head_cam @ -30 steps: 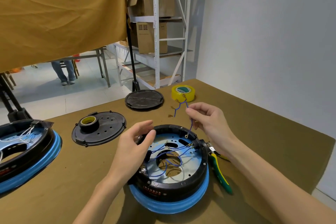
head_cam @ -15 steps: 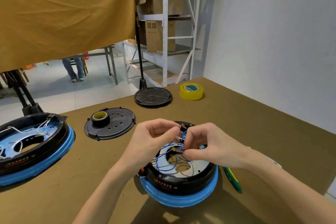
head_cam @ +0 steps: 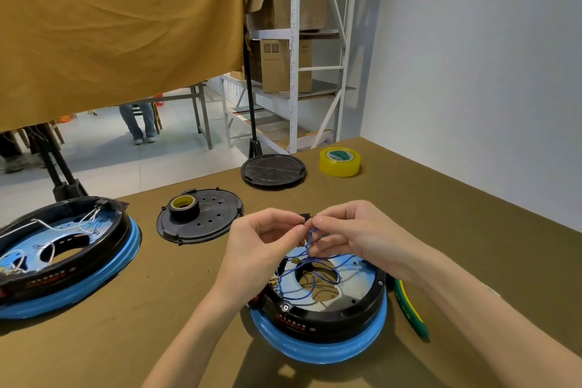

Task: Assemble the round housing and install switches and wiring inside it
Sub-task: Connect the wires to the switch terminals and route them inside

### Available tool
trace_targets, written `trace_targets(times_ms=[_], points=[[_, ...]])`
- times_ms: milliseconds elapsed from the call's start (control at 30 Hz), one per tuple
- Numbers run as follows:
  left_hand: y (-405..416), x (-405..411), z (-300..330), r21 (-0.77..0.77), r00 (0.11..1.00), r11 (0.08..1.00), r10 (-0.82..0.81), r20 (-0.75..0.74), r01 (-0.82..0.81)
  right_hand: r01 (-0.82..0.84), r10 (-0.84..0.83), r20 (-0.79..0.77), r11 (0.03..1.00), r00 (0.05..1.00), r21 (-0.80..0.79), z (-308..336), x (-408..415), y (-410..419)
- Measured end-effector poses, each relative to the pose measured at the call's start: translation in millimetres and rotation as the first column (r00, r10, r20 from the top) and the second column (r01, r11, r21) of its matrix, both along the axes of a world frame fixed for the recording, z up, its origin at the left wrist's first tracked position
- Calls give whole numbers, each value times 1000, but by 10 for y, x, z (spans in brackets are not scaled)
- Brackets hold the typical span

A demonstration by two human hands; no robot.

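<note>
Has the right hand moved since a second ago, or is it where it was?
Yes. The right hand has come in from the housing's far right rim to over its far edge, meeting the left hand around a small black part.

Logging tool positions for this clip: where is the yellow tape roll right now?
In the head view, the yellow tape roll lies at the table's far right edge, just right of the smaller black round cover.
</note>
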State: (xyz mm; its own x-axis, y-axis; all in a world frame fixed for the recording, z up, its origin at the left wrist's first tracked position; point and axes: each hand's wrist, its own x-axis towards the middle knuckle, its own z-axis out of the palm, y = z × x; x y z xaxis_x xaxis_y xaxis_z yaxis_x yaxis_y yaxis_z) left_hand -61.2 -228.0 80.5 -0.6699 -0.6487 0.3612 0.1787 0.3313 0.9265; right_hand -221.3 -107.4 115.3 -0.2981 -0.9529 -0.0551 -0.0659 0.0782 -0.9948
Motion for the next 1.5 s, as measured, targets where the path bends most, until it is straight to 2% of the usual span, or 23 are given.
trace_targets(times_ms=[67, 167, 233, 333, 400, 600, 667, 700, 767, 800, 833, 967, 1067, 1167, 1233, 1333, 1367, 1433, 1467, 1500], points=[[-37, 24, 8, 10, 1000, 1000, 1, -4, -1, -17, 18, 44, 1000, 999, -23, 16, -15, -15], [-72, 47, 31, 26, 999, 999, -32, 11, 32, 17, -18, -12, 997, 1000, -80, 15, 1, -37], [-110, 64, 49, 11, 999, 1000, -26, 40, 26, 79, -98, -102, 981, 990, -179, 5, 36, -52], [-218, 115, 36, -101, 989, 995, 18, 145, -3, 176, -273, -223, 910, 936, -375, -17, 70, -60], [-264, 148, 23, -109, 987, 994, 36, 157, -18, 182, -326, -269, 875, 906, -449, -36, 76, -63], [-287, 127, -20, -103, 992, 994, -31, 122, 44, 51, -178, -244, 891, 953, -452, -199, 91, -40], [-289, 110, -22, 0, 990, 999, -37, 135, 37, 27, -172, -281, 890, 944, -455, -244, 84, -15], [-287, 99, -16, 122, 985, 990, -82, 150, 64, 10, -167, -306, 891, 937, -455, -263, 82, -1], [-277, 76, -2, 400, 965, 905, -219, 140, 147, -48, -146, -409, 903, 901, -427, -303, 89, 25], [-265, 64, 1, 465, 959, 871, -249, 136, 160, -86, -127, -479, 913, 868, -398, -328, 99, 36], [-251, 52, -13, 466, 958, 872, -242, 150, 148, -122, -105, -543, 923, 833, -365, -359, 112, 43], [-192, 11, -116, 274, 964, 961, -113, 241, 44, -152, -71, -663, 950, 745, -272, -442, 132, 71], [-185, -1, -154, 165, 962, 986, -71, 262, 28, -87, -107, -620, 958, 777, -275, -446, 125, 105], [-155, -24, -193, -16, 957, 1000, 21, 290, -17, 19, -176, -426, 938, 887, -347, -401, 136, 96], [-137, -42, -217, -45, 961, 998, 48, 272, -37, 111, -228, -265, 913, 937, -392, -345, 123, 81], [-149, -44, -215, -79, 969, 994, 87, 229, -71, 201, -277, -129, 886, 952, -418, -247, 86, 98], [-156, -38, -204, -79, 974, 994, 93, 207, -78, 235, -322, -144, 874, 936, -425, -228, 62, 110], [-165, -28, -185, -57, 981, 995, 89, 175, -80, 314, -433, -289, 871, 854, -379, -218, 2, 131], [-165, -27, -180, -44, 982, 996, 85, 167, -79, 331, -423, -356, 897, 833, -292, -220, -36, 141], [-165, -30, -179, -39, 983, 996, 86, 163, -81, 312, -351, -361, 936, 864, -163, -221, -62, 149]])
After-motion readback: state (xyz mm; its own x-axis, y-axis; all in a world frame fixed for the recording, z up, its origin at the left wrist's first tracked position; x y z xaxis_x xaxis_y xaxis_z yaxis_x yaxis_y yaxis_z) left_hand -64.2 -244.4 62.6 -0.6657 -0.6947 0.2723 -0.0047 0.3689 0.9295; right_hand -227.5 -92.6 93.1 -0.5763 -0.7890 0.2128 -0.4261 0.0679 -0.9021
